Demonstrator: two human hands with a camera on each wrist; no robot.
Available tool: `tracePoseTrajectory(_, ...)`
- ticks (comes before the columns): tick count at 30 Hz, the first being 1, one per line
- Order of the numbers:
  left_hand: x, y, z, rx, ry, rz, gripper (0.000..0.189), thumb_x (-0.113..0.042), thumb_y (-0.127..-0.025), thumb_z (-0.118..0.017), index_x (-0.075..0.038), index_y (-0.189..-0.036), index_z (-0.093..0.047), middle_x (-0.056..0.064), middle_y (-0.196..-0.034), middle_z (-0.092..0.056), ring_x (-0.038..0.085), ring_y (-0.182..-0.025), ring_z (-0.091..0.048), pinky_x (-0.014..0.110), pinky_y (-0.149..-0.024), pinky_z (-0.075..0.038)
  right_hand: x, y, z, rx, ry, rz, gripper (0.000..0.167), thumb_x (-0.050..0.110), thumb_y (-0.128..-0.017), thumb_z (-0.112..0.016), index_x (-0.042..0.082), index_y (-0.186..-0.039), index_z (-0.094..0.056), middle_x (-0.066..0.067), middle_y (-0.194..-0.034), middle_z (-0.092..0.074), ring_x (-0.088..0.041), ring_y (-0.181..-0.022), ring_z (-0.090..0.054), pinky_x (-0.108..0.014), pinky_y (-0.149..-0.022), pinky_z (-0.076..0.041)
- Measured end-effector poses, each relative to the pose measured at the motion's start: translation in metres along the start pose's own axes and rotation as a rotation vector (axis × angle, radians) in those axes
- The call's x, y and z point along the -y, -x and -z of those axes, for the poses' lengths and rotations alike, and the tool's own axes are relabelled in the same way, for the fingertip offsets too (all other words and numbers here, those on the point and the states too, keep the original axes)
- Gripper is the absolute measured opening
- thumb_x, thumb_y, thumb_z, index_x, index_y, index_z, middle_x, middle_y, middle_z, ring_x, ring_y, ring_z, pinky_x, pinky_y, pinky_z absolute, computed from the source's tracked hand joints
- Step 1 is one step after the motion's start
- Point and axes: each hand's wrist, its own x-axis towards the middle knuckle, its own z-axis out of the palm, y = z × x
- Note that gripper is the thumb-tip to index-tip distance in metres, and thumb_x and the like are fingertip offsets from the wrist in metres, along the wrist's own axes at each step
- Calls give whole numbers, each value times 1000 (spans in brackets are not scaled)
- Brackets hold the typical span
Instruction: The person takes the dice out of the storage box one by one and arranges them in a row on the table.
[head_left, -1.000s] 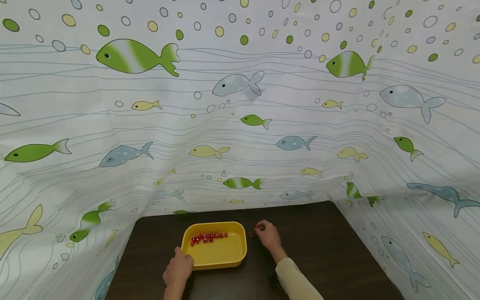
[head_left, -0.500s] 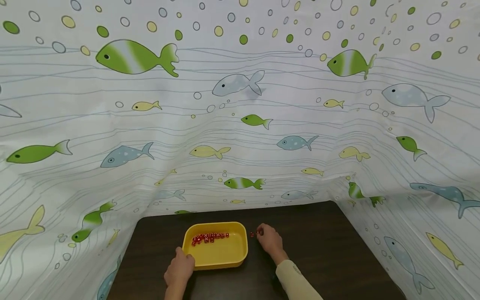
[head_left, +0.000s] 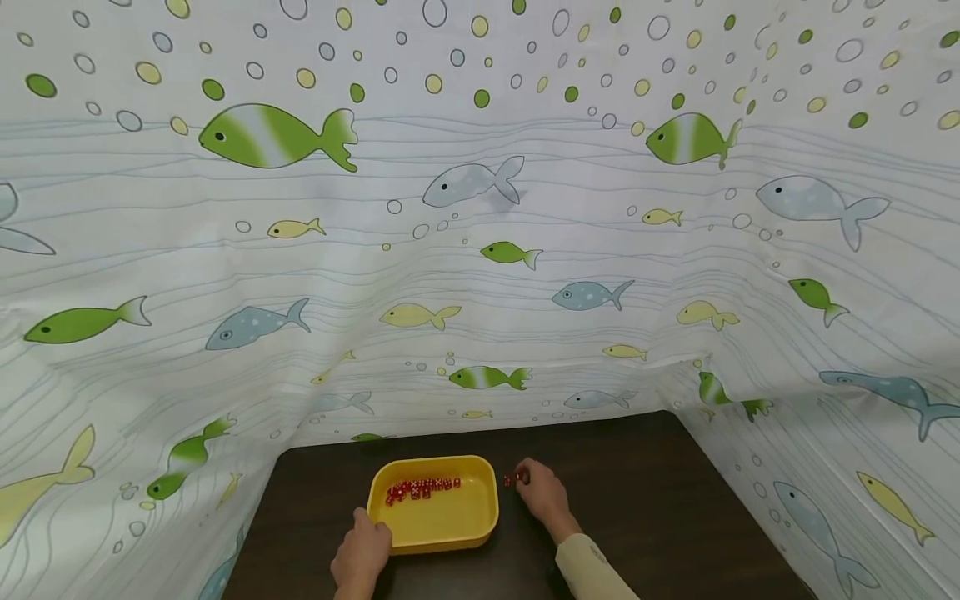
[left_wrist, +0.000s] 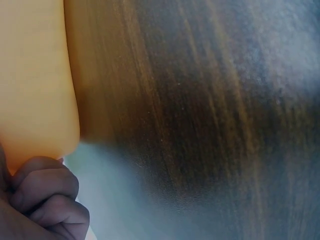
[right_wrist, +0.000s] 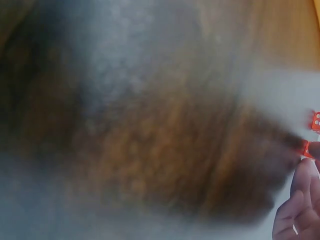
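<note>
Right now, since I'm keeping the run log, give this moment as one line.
left fingers: grip yellow tray; right fingers: pinch red die; second die: on table beside tray; dice group: inside tray, far side

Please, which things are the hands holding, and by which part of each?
The left hand grips the tray by its near left corner; the right hand pinches a die, by which faces is unclear.

A shallow yellow tray [head_left: 442, 525] with rounded corners sits upright, its near left corner gripped by the left hand [head_left: 362, 546]. Red dice with white pips [head_left: 427, 492] cluster along its far side, thickest at the left. Beside its right wall, one red die [right_wrist: 316, 121] lies near another [right_wrist: 306, 148], pinched by the right hand [head_left: 543, 493].
</note>
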Motion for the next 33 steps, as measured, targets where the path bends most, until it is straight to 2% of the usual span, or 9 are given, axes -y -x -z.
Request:
tracePoseTrajectory(7, 8, 3, -5, 19, -1, 14, 42, -19, -102, -49, 9, -133, -40, 15, -81, -52, 29, -71, -52, 44, -70, -42, -5, 14, -2, -8, -121, -9, 20, 10, -97, -76, 12, -116, -71, -2, -92, -63, -18, -77, -56, -36, -68, -50)
tracePoseTrajectory(14, 8, 5, -6, 14, 2, 13, 43, -19, -102, -49, 9, -135, -40, 14, -81, -51, 28, -70, -52, 43, -69, -41, 0, 15, 0, -61, -129, 10, 14, 14, -99, -74, 13, -113, -73, -2, -99, -69, -16, -81, -60, -38, -71, -53)
tracePoseTrajectory(20, 5, 3, -6, 1, -10, 16, 46, -19, -103, -47, 8, -140, -39, 13, -80, -51, 28, -70, -52, 44, -69, -41, 22, 10, 4, -108, -133, 36, 13, 19, -102, -70, 16, -113, -75, 2, -102, -71, -13, -83, -60, -37, -78, -56)
tracePoseTrajectory(24, 0, 2, -6, -18, 0, 3, 44, -20, -104, -47, 8, -138, -40, 13, -80, -51, 29, -70, -53, 44, -69, -41, 41, 6, 8, -113, -155, 76, 14, 20, -104, -68, 16, -116, -74, 2, -97, -71, -12, -75, -60, -34, -71, -55)
tracePoseTrajectory(33, -2, 8, -3, -47, 3, -4, 45, -19, -104, -46, 8, -140, -39, 14, -80, -50, 29, -70, -52, 44, -69, -41, 82, 10, 3, -57, -89, 154, 15, 24, -104, -68, 18, -115, -76, 2, -99, -72, -11, -76, -58, -32, -71, -55)
